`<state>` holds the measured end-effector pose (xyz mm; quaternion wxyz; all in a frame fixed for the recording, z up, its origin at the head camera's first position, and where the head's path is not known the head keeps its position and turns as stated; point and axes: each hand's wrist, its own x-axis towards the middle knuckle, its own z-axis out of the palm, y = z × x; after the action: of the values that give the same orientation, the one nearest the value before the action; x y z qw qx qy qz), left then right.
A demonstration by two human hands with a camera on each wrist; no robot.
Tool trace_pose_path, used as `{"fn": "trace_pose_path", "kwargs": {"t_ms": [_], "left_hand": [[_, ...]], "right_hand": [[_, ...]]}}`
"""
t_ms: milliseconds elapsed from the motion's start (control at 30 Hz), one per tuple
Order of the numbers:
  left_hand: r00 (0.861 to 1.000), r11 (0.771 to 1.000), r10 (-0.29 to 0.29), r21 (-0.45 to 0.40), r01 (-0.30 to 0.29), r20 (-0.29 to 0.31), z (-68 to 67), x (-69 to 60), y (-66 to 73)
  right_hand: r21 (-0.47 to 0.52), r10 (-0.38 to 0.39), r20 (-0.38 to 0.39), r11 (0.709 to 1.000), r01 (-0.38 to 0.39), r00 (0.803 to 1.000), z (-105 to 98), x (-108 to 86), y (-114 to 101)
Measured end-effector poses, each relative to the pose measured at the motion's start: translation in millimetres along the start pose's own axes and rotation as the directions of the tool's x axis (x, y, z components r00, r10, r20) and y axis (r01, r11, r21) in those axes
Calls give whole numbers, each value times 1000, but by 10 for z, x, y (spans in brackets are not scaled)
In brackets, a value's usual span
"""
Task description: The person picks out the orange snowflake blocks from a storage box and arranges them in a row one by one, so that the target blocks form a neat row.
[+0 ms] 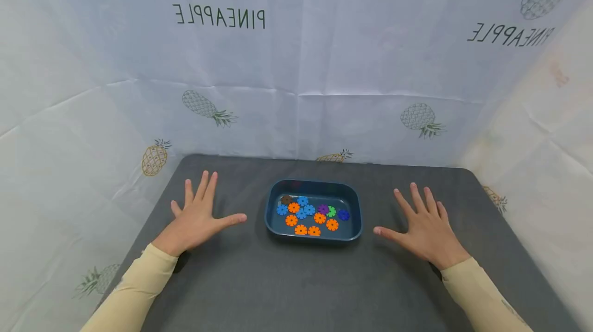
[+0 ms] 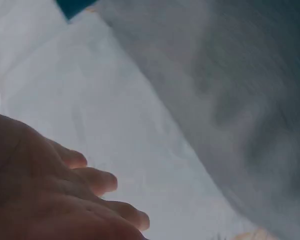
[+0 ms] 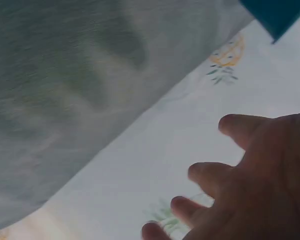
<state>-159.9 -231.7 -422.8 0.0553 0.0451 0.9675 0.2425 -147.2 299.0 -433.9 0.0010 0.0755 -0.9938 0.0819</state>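
A dark blue tray (image 1: pixel 306 239) holds several small notched discs: orange (image 1: pixel 301 230), light blue (image 1: pixel 302 201), purple (image 1: pixel 323 209), green (image 1: pixel 331 211), dark blue (image 1: pixel 344 214) and brown (image 1: pixel 286 199). Left of the tray, my left hand (image 1: pixel 192 221) is spread over the table, fingers straight and apart, holding nothing. On the tray's other side my right hand (image 1: pixel 426 231) is spread the same way, also holding nothing. Each wrist view shows its own hand, left (image 2: pixel 60 195) and right (image 3: pixel 250 185), with extended fingers and no object between them.
The dark grey table (image 1: pixel 296 285) reaches back to a white cloth (image 1: pixel 296 126) printed with pineapples and mirrored lettering. That cloth also hangs at both sides.
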Motion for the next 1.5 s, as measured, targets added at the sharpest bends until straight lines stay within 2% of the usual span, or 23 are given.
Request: {"fn": "trace_pose_path", "kwargs": {"t_ms": [133, 267, 367, 433, 500, 667, 733, 933, 1100, 1333, 1500], "left_hand": [[1000, 990, -21, -137, 23, 16, 53, 78, 131], [1000, 975, 4, -220, -3, 3, 133, 225, 304], [1000, 955, 22, -295, -25, -13, 200, 357, 415], [1000, 936, 15, -351, -16, -8, 249, 433, 468], [1000, 922, -3, -388, 7, 9, 299, 494, 516], [998, 908, -44, -415, 60, 48, 446, 588, 604], [997, 894, -51, -442, 73, 61, 491, 619, 619], [994, 819, -62, -564, 104, 93, 539, 702, 623], [992, 778, -64, -617, 120, 113, 571, 728, 592], [988, 692, -26, -711, 128, 153, 605, 746, 523], [986, 675, -26, -725, 137, 162, 622, 725, 507]], "right_hand": [[-7, -72, -11, 997, 72, 997, -81, 146, -180], [-35, -176, -22, 984, 176, 984, -149, 292, -389], [-59, -262, -17, 964, 261, 965, -177, 397, -545], [-74, -312, -5, 948, 311, 950, -185, 464, -650], [-81, -358, 12, 930, 358, 934, -187, 532, -758], [-87, -445, 91, 888, 452, 891, -186, 703, -1009], [-86, -456, 140, 878, 470, 879, -187, 769, -1091], [-63, -445, 280, 875, 479, 851, -178, 915, -1275], [-34, -453, 355, 868, 495, 818, -124, 977, -1365], [4, -432, 426, 880, 476, 795, -45, 1002, -1444], [-25, -429, 452, 870, 492, 782, 16, 997, -1526]]}}
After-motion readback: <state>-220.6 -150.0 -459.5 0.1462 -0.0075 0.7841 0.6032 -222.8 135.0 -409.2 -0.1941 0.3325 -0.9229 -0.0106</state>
